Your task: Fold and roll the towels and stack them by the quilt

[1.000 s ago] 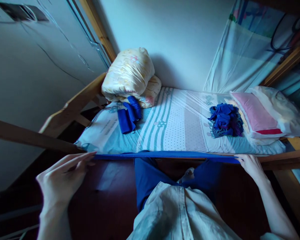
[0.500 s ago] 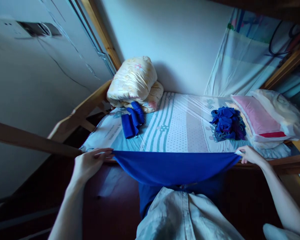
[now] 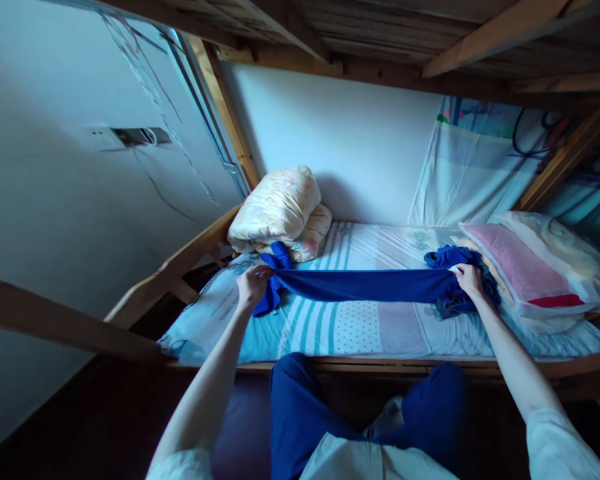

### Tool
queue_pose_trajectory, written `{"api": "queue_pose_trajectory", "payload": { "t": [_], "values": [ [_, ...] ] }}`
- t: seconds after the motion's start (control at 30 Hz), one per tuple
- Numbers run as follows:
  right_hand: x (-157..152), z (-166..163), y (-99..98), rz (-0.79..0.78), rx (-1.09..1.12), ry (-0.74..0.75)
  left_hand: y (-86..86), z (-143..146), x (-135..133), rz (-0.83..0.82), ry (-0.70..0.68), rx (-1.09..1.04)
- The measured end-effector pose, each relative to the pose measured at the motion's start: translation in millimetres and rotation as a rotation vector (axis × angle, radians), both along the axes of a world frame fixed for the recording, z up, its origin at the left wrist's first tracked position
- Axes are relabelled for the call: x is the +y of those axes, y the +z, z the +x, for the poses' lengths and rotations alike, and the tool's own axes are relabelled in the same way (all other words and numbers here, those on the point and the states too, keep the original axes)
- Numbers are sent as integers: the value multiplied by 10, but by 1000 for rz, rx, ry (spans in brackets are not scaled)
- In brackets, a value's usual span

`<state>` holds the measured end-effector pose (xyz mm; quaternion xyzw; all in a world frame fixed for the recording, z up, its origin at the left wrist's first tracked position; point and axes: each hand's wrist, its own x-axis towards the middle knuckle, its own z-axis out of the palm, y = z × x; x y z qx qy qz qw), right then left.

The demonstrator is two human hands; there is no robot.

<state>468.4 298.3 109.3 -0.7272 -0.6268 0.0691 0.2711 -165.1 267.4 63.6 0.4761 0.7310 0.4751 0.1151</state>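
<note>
A blue cloth [image 3: 360, 285] is stretched in a wide strip above the bed, its top edge nearly straight and its lower edge sagging. My left hand [image 3: 254, 285] pinches its left end, and my right hand [image 3: 467, 278] grips the right end, where a small white tag shows by the fingertips. Behind the left end, folded blue fabric [image 3: 280, 255] lies on the mattress against the quilt. A crumpled heap of blue fabric [image 3: 450, 256] sits behind my right hand, partly covered by the hand and the cloth.
The bed [image 3: 355, 333] has a striped, dotted sheet. A folded cream quilt [image 3: 285, 203] rests at the back left, a pink pillow [image 3: 520, 260] at the right. Wooden slats of an upper bunk [image 3: 380, 40] hang overhead. A wooden rail [image 3: 65, 320] crosses at left.
Both hands have moved forward from over my lap to above the mattress, carrying the stretched blue cloth. They are closer together. My view has tilted up, showing the upper bunk.
</note>
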Motion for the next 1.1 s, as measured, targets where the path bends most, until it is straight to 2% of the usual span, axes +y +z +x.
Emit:
{"api": "queue_pose_trajectory", "payload": {
  "t": [0.1, 0.23, 0.37, 0.47, 0.6, 0.7, 0.83, 1.0, 1.1],
  "values": [
    [70, 34, -152, 67, -18, 14, -221, -37, 98, 83, 3, 90],
    [39, 48, -573, 38, 21, 25, -690, -53, 52, 51, -64, 202],
    [-50, -3, -1117, -64, 39, 11, -1262, -26, -95, -134, -172, 243],
    [-143, -81, -1521, -196, 13, -4, -1673, 22, -214, -295, -261, 277],
    [-315, -170, -1984, -384, -84, -25, -2093, 103, -363, -546, -322, 343],
    [-464, -173, -2239, -502, -151, -10, -2279, 129, -479, -695, -322, 427],
    [-641, -102, -2437, -603, -221, -19, -2399, 67, -654, -764, -371, 562],
    [-816, -61, -2494, -608, -239, -5, -2472, -36, -840, -823, -419, 630],
    [-885, -118, -2454, -679, -284, -24, -2474, -16, -846, -877, -447, 661]
  ]
}}
